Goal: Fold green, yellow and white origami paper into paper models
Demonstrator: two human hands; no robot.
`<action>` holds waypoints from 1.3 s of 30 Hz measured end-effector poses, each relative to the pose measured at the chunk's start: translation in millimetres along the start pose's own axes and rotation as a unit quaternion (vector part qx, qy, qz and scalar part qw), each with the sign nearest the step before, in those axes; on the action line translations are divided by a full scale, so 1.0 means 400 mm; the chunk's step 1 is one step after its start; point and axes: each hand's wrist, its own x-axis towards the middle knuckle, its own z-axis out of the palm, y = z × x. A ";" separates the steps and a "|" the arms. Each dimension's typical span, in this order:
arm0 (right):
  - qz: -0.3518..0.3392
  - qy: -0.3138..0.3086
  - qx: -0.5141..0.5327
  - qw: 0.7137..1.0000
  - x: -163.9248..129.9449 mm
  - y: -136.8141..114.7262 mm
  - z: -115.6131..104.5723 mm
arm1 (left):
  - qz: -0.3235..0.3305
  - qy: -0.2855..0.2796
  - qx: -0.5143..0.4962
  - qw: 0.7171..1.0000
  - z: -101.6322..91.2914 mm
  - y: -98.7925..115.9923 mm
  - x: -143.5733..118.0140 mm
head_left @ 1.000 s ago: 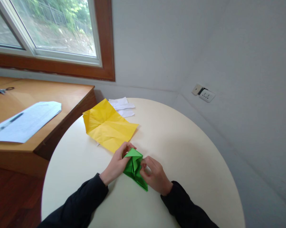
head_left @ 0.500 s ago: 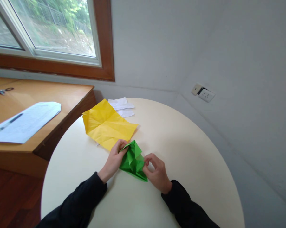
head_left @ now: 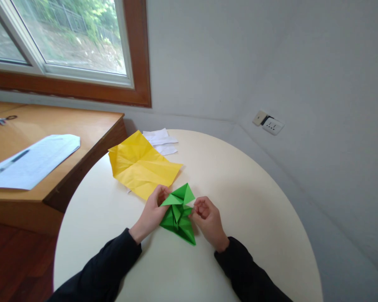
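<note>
At the frame's lower center, your left hand (head_left: 151, 212) and right hand (head_left: 208, 218) are pinching a green paper (head_left: 178, 212), already many-creased but half-folded; the yellow sheet (head_left: 138, 165) is lying flat.

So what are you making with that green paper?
A person in dark sleeves is folding a green paper on a round cream table. The left hand pinches its upper left flap and the right hand grips its right side, so the piece is partly opened into pointed flaps. What shape it will become cannot be told. Just beyond lies a creased yellow sheet, spread flat, with small white papers behind it.
</note>
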 end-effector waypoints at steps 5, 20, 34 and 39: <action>0.036 0.035 0.053 0.997 0.016 0.002 -0.013 | -0.003 0.013 -0.003 1.000 -0.008 0.007 0.003; 0.131 0.048 0.167 0.976 0.033 -0.004 -0.037 | -0.172 0.048 -0.260 0.949 -0.038 0.012 0.020; 0.128 0.100 0.205 0.965 0.051 -0.007 -0.072 | -0.153 0.101 -0.374 0.909 -0.051 0.016 0.039; 0.117 0.099 0.212 0.965 0.045 -0.013 -0.067 | -0.129 0.100 -0.351 0.922 -0.050 0.011 0.036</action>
